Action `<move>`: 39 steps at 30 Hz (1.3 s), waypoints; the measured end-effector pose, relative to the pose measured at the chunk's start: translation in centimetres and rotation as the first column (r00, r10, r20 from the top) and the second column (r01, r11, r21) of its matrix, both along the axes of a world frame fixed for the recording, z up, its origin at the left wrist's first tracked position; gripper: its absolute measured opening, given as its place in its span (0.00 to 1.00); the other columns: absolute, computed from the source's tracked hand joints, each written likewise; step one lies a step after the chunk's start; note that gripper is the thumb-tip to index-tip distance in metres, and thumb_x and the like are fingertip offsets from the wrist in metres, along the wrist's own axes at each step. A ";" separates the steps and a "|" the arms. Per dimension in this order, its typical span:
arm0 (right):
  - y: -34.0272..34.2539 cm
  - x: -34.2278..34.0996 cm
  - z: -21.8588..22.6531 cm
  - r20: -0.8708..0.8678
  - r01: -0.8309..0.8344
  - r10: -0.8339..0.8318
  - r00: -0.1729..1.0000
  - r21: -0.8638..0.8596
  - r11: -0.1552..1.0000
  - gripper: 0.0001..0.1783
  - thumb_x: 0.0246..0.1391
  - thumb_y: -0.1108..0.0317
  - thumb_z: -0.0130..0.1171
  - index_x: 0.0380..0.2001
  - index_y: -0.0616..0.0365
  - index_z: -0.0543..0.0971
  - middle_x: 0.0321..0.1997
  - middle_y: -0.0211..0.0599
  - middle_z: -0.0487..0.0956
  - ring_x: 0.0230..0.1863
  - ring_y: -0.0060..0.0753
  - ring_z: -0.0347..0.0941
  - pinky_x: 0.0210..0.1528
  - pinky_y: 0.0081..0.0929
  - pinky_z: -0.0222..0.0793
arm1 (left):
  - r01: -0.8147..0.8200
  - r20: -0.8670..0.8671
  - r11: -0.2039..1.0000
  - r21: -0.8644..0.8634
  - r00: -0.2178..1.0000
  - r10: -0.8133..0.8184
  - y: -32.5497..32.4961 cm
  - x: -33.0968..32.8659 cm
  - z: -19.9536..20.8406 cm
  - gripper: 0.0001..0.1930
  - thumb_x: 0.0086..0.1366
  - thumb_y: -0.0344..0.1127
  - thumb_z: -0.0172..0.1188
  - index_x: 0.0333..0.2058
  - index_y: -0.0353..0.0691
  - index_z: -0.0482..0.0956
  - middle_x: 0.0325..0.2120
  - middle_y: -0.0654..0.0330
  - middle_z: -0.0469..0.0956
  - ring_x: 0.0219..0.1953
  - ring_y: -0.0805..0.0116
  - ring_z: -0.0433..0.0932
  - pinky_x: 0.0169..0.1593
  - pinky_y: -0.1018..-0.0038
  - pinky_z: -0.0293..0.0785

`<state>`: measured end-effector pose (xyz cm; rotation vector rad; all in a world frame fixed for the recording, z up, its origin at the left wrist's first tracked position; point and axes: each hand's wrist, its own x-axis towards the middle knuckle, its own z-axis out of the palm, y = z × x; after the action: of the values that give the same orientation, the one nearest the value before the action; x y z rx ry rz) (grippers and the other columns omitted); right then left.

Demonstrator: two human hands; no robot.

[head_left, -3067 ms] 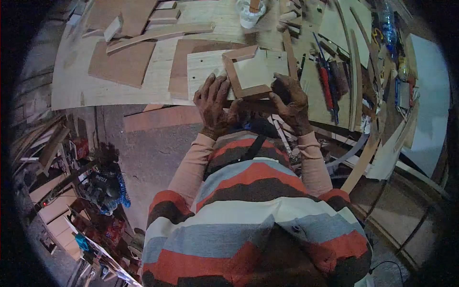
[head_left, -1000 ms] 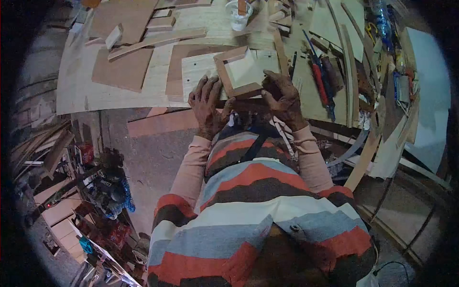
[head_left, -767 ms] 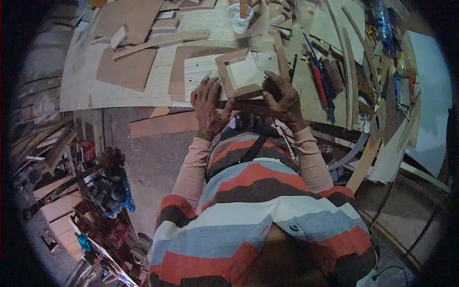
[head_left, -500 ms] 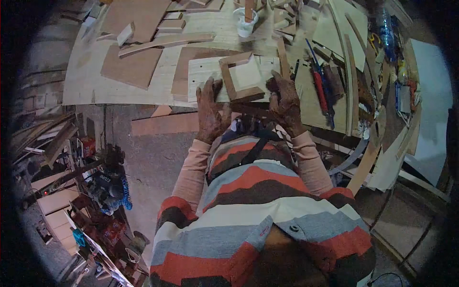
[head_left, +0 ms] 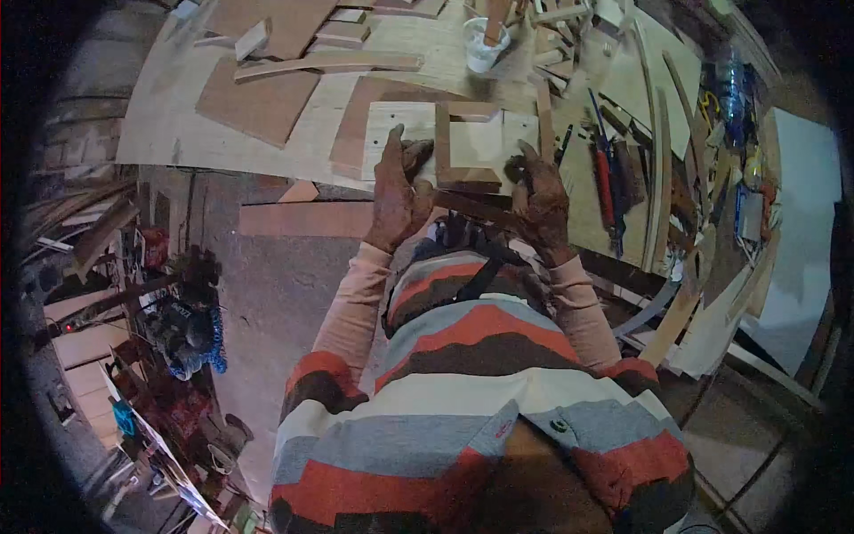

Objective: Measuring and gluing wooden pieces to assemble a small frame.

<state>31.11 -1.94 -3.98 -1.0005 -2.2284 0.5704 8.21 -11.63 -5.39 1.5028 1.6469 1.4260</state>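
Left hand and right hand sit apart, fingers partly bent, forearms slanting inward.

Nothing clearly readable
Blurred pale lettering stands on a dark object, left of and below the left hand.

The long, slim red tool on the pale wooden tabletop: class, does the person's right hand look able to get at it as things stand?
Probably yes: the right hand is just left of the red tool, with only pale wooden tabletop apparently between them, and nothing seems to cover its red part.
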 end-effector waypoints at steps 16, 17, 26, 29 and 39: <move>0.5 -2.3 1.5 0.194 -0.145 0.133 0.972 0.052 0.988 0.29 0.62 0.72 0.54 0.66 0.55 0.66 0.49 0.45 0.79 0.51 0.51 0.74 0.54 0.43 0.71 | -0.143 -0.238 0.986 0.080 0.958 0.159 -1.3 0.6 -1.3 0.47 0.48 0.24 0.55 0.70 0.29 0.49 0.52 0.41 0.76 0.52 0.42 0.73 0.57 0.54 0.67; 0.6 -2.3 1.3 0.197 -0.155 0.142 0.970 0.052 0.987 0.29 0.62 0.72 0.54 0.66 0.55 0.66 0.49 0.45 0.79 0.51 0.51 0.74 0.54 0.43 0.71 | -0.116 -0.149 0.990 0.084 0.981 0.127 -1.3 0.4 -1.8 0.48 0.47 0.25 0.55 0.70 0.29 0.48 0.52 0.41 0.76 0.54 0.42 0.71 0.59 0.54 0.65; 0.1 -2.6 1.4 0.210 -0.126 0.114 0.971 0.047 0.991 0.30 0.62 0.69 0.58 0.67 0.55 0.66 0.51 0.44 0.79 0.53 0.47 0.75 0.55 0.40 0.71 | -0.017 -0.319 0.994 0.108 0.946 0.051 0.9 -0.9 -2.5 0.52 0.48 0.31 0.62 0.70 0.27 0.44 0.55 0.42 0.70 0.58 0.42 0.66 0.67 0.48 0.52; 0.3 -2.4 0.8 0.211 -0.109 0.097 0.973 0.047 0.993 0.29 0.62 0.69 0.58 0.66 0.54 0.67 0.53 0.44 0.79 0.55 0.46 0.75 0.57 0.41 0.71 | -0.012 -0.413 0.997 0.071 0.910 0.040 1.3 -1.3 -1.7 0.54 0.51 0.37 0.65 0.71 0.27 0.42 0.57 0.43 0.67 0.59 0.43 0.65 0.68 0.47 0.51; 0.0 -3.0 1.2 0.176 -0.021 0.034 0.984 -0.078 0.997 0.26 0.64 0.65 0.57 0.65 0.52 0.70 0.56 0.47 0.79 0.56 0.49 0.76 0.57 0.41 0.72 | 0.004 -0.311 0.998 0.070 0.950 0.018 2.6 -1.8 -2.2 0.50 0.56 0.30 0.58 0.72 0.31 0.38 0.66 0.42 0.63 0.65 0.43 0.62 0.72 0.47 0.40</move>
<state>28.13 -1.93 -2.79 -1.0985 -2.3956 0.6027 6.42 -9.06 -7.61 1.8404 1.7998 1.3124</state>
